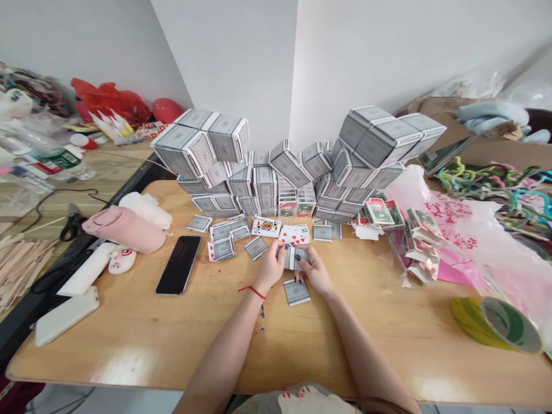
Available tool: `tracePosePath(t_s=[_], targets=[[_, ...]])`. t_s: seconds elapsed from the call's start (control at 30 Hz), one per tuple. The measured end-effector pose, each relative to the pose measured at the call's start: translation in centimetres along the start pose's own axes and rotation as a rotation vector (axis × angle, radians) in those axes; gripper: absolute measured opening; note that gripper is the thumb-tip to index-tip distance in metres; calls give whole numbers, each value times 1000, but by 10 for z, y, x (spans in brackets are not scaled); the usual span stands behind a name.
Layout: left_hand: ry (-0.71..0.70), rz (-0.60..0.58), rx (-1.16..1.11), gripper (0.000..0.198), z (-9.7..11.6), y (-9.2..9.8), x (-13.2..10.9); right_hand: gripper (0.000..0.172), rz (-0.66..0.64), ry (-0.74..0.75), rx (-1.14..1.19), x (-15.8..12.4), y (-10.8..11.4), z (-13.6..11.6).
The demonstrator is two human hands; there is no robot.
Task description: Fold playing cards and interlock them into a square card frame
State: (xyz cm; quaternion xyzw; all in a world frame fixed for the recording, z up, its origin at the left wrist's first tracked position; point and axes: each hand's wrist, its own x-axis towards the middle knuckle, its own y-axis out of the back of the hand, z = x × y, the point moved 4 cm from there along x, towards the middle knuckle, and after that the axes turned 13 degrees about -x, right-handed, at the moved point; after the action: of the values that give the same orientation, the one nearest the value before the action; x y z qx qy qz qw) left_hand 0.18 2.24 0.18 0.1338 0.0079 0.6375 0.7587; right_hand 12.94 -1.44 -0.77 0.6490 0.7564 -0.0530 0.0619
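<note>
Between my two hands are grey-backed playing cards [291, 259], held just above the table near its middle. My left hand [273, 265], with a red string round the wrist, grips their left side. The fingers of my right hand [314, 269] close on the right side, thumb on top. Just below lies a folded card piece [297, 292], back side up. Face-up cards [295, 234] with red pips lie right beyond my fingers, beside a face card [266, 226]. Cube blocks made of folded cards [224, 135] are stacked at the back in a stepped structure.
A black phone [178, 265] and a pink tumbler [125, 229] lie at the left. On the right are opened card boxes [422, 238], a plastic bag [457, 213] and a roll of yellow tape [495, 324]. The stacks lean near the wall [241, 69].
</note>
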Motion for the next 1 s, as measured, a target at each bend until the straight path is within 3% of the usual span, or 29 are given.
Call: tracePosePath(t_s=[0.17, 0.23, 0.37, 0.43, 0.53, 0.73, 1.0], targets=[[80, -18, -190, 16, 3, 2, -2, 50, 43, -8, 2, 0, 1, -2], [127, -36, -335, 24, 2, 3, -3, 55, 103, -3, 51, -1, 4, -2], [114, 29, -540, 47, 2, 13, -2, 45, 283, 44, 126, 0, 19, 2], [99, 65, -606, 51, -1, 16, 0, 39, 397, 79, 40, 2, 29, 5], [116, 88, -665, 49, -9, 18, 3, 36, 570, 130, -274, 5, 41, 5], [205, 36, -644, 29, -23, 18, 2, 58, 537, 165, -780, 14, 37, -1], [245, 9, -748, 32, -20, 14, 1, 44, 527, 137, -807, 16, 40, 2]])
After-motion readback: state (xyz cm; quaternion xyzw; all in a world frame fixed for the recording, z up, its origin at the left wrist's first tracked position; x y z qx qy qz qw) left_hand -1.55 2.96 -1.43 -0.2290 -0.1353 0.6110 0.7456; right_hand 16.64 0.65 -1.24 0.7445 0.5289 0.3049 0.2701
